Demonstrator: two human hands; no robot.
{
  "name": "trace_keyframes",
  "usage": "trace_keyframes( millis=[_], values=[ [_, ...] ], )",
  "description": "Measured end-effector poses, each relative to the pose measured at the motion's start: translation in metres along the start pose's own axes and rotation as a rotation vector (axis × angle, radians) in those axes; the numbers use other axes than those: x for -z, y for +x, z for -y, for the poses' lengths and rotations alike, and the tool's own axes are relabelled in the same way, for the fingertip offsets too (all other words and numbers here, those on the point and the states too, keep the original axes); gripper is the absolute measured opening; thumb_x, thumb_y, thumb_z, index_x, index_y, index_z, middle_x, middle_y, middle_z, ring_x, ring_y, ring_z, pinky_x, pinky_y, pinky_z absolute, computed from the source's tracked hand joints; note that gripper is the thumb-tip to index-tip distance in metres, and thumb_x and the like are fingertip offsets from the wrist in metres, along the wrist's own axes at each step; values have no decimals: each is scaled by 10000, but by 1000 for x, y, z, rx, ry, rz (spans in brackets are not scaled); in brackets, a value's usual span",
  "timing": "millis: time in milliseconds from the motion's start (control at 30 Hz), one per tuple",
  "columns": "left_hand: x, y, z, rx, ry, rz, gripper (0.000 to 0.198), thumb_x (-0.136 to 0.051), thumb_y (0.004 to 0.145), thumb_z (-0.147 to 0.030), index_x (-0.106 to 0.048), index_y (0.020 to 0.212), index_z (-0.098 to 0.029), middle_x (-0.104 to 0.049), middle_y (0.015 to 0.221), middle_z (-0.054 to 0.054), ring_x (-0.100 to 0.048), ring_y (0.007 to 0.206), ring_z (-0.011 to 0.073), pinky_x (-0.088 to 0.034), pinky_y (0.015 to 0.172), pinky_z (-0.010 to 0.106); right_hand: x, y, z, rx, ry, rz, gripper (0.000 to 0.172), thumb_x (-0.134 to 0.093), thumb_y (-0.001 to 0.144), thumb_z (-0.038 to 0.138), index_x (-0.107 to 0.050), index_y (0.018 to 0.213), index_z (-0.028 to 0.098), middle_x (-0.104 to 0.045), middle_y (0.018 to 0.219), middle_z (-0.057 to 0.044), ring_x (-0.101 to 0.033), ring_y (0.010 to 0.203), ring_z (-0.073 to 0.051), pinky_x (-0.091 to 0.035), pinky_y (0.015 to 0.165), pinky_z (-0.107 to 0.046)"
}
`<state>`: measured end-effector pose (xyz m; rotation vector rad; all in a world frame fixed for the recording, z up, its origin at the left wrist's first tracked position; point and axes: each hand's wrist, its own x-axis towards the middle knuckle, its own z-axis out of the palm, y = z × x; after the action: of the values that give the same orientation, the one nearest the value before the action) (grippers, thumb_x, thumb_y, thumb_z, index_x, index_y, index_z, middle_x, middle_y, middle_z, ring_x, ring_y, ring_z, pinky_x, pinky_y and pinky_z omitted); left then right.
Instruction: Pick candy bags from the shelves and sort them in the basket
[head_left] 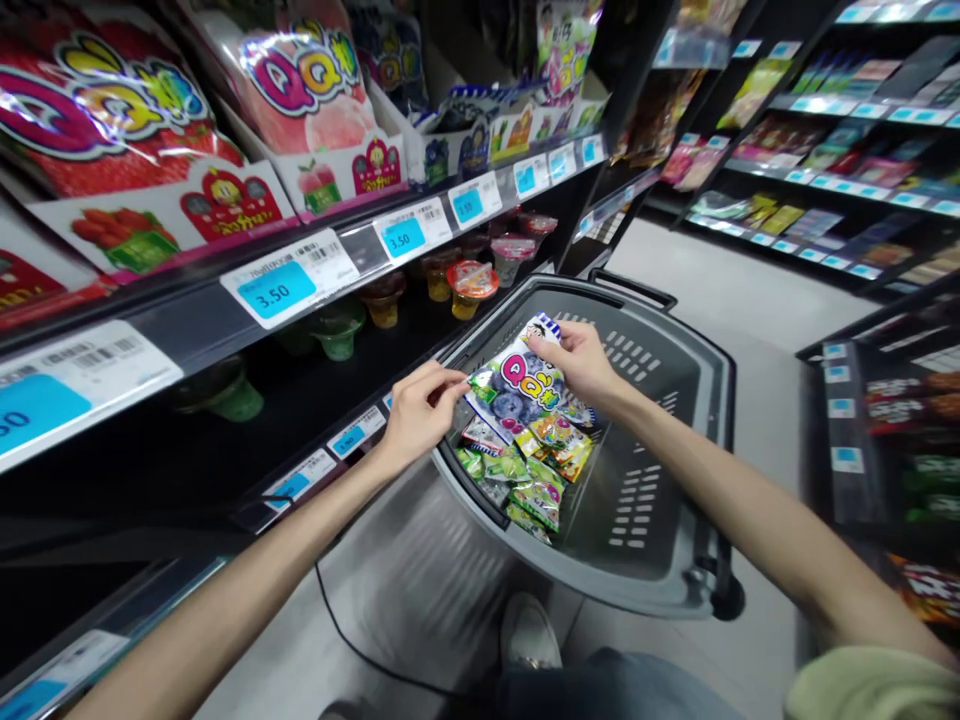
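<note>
Head view: left hand [421,418] and right hand [583,362] pinch the bag [517,388] by its edges, over the basket [721,410]. Glossy, presumably light, soft and slippery, it is best held at those edges.

The left hand [421,415] and right hand [581,362] were bare, as were both forearms [720,490]. Upper garment: one sleeve [870,685] was visible, pale yellow-green, plain, softly creased and loose in cut. Lower garment: trousers [615,685], muted blue-grey, blurred at the frame edge. Footwear: one shoe [529,632], off-white to light grey, with a rounded toe; its finer details were too dim to specify.
</note>
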<state>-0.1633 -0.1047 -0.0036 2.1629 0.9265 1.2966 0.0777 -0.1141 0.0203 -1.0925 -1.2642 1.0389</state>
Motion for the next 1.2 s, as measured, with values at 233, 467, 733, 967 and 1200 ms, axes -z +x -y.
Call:
trace_keyframes(
  millis=[233, 467, 733, 967, 1200],
  values=[
    [2, 2, -3, 81, 6, 68, 149, -589, 903, -209, -729, 944, -177, -601, 731, -12, -527, 643, 93, -417, 627, 215, 6, 7, 0, -18, -29, 10, 289, -872, 629, 410, -741, 768, 193, -688, 629, 9, -643, 574, -160, -540, 546, -268],
    [12, 2, -2, 83, 80, 233, 283, -424, 1008, -308, -648, 1147, -204, -653, 998, 48, -627, 912, 157, -500, 881, 288, 3, 3, 11, 102, -297, 117, 289, -740, 791, 452, -695, 790, 166, -684, 723, -8, -603, 617, -147, -484, 579, -258],
    [11, 3, -10, 94, 128, 300, 605, -659, 867, -382, -445, 1423, -275, -507, 1433, 63, -476, 1344, 224, -379, 1170, 392, -6, -3, 19, 609, -749, 135, 471, -673, 873, 476, -480, 564, 179, -389, 503, 52, -355, 489, -84, -268, 524, -259],
    [9, 6, -18, 121, 189, 392, 273, -692, 830, -368, -691, 1077, -251, -698, 1086, 26, -651, 1006, 235, -501, 941, 379, -18, -10, 15, 719, -712, 188, 267, -635, 915, 432, -603, 741, 232, -606, 679, -9, -588, 659, -174, -439, 619, -304],
    [13, 38, -45, 185, 103, 113, 203, -605, 892, -355, -674, 986, -188, -685, 951, 39, -656, 894, 206, -507, 805, 306, -33, -2, 36, 345, -305, -203, 458, -705, 835, 440, -514, 1212, 265, -572, 1252, -91, -646, 758, -163, -568, 578, -319]
  ],
)
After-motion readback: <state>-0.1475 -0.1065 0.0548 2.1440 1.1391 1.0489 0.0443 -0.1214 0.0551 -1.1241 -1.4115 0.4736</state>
